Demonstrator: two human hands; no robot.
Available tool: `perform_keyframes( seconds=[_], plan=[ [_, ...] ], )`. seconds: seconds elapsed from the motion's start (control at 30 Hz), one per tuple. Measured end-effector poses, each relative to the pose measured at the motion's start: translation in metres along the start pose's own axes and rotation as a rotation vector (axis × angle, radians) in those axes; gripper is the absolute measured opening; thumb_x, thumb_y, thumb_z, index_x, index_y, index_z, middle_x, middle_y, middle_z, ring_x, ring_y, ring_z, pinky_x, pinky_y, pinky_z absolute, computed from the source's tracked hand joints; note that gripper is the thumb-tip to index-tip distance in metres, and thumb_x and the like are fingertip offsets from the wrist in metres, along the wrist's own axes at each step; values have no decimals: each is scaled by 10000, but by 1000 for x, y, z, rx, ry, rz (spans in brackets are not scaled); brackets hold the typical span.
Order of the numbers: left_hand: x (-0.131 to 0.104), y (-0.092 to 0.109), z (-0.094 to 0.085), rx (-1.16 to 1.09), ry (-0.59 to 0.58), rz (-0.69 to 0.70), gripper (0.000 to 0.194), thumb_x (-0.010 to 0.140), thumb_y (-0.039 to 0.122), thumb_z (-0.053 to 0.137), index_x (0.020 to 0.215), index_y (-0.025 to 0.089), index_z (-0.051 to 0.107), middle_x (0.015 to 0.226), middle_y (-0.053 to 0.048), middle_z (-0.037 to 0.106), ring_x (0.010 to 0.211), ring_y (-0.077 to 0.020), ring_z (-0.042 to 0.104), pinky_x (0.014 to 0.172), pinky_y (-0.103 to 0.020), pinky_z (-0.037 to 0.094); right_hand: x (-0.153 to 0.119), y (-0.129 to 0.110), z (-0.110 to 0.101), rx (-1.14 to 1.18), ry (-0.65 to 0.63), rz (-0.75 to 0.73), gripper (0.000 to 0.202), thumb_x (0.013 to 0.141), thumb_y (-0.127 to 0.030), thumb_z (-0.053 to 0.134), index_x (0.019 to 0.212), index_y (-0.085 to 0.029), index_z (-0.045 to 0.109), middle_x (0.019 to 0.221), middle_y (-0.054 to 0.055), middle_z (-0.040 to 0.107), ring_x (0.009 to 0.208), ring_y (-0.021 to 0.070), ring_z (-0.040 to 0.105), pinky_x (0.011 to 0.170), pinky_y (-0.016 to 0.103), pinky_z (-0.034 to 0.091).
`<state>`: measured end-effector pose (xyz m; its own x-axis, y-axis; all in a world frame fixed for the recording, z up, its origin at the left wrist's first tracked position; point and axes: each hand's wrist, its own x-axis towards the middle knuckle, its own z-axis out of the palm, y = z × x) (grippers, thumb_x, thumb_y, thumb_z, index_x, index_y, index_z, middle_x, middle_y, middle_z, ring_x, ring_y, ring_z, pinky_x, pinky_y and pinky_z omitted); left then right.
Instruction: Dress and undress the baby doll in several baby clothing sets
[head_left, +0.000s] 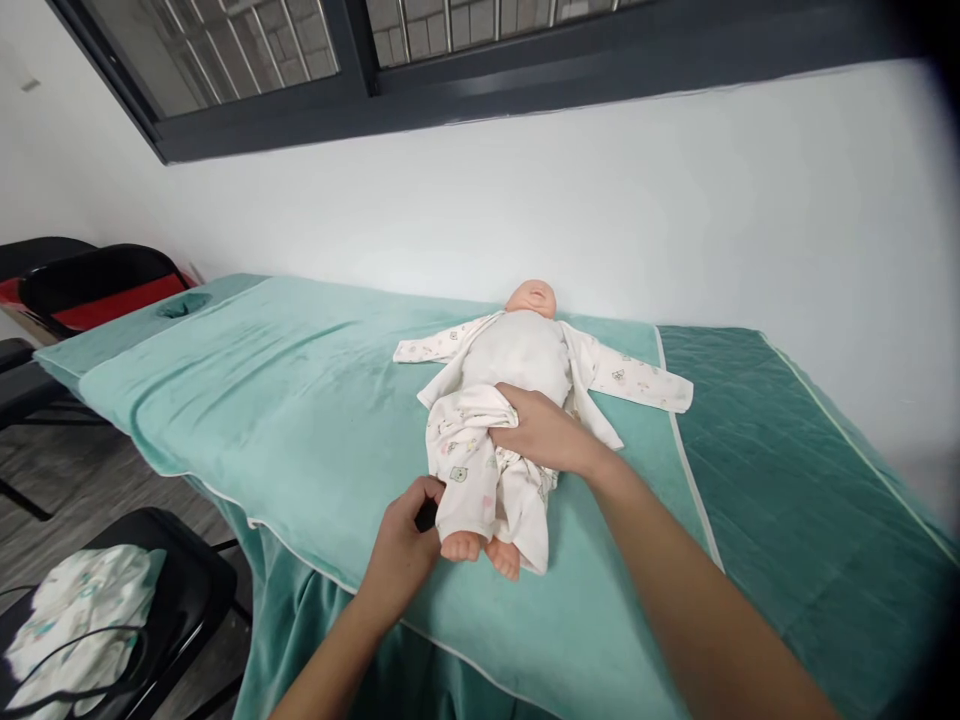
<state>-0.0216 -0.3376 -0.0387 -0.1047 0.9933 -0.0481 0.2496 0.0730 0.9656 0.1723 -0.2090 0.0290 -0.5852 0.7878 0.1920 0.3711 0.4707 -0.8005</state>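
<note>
A baby doll [523, 352] lies on its back on the green-covered table, head toward the wall. Its patterned white jacket [636, 379] is spread open with both sleeves out to the sides. Patterned white pants [466, 480] cover the doll's legs, bunched near the waist, and its bare feet [463, 546] stick out at the hems. My right hand [541, 430] grips the bunched upper part of the pants. Lower down, my left hand [409, 535] pinches the side of the pant leg close to the hem.
The green sheet [300, 400] hangs over the front edge of the table. On a black chair [187, 570] at lower left lie folded patterned cloths [90, 610] and a dark cable. More chairs [112, 285] stand at far left. A white wall [712, 210] and window run behind.
</note>
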Motion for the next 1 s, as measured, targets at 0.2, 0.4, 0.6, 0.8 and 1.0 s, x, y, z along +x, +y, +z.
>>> perform_keyframes(
  seconds=[0.2, 0.4, 0.6, 0.8, 1.0],
  plan=[
    [21, 6, -2, 107, 145, 41, 140, 680, 157, 583, 772, 205, 489, 690, 60, 516, 651, -103, 439, 593, -208, 355, -1, -3, -4, 51, -68, -10, 210, 821, -316, 624, 1004, -216, 604, 996, 3, 672, 911, 198, 609, 784, 305, 447],
    [40, 15, 3, 200, 219, 44, 75, 765, 246, 560, 779, 219, 491, 677, 55, 530, 636, -120, 450, 583, -225, 366, -2, -4, -10, 134, -152, -8, 387, 826, -468, 682, 1121, -227, 612, 1116, 25, 666, 1029, 228, 606, 886, 341, 453],
    [66, 20, -6, 387, 310, 293, 19, 835, 217, 517, 830, 218, 535, 822, 16, 602, 728, -134, 530, 653, -249, 410, -1, -5, -12, 249, -173, 1, 326, 904, -493, 588, 1093, -232, 638, 1071, 13, 674, 999, 208, 612, 858, 316, 467],
    [160, 45, -30, 304, 433, 342, 149, 845, 315, 552, 942, 207, 585, 1000, -39, 651, 913, -178, 604, 782, -285, 470, 1, 15, -31, 264, 335, 83, 281, 937, -473, 516, 974, -215, 622, 936, 34, 692, 881, 188, 651, 775, 304, 491],
    [244, 39, -29, 190, -76, 180, 325, 796, 473, 609, 951, 189, 645, 944, -53, 705, 908, -216, 632, 824, -315, 473, 0, 77, -64, -363, 728, 553, 287, 865, -506, 570, 798, -229, 603, 801, 45, 694, 761, 227, 630, 703, 345, 422]
  ],
)
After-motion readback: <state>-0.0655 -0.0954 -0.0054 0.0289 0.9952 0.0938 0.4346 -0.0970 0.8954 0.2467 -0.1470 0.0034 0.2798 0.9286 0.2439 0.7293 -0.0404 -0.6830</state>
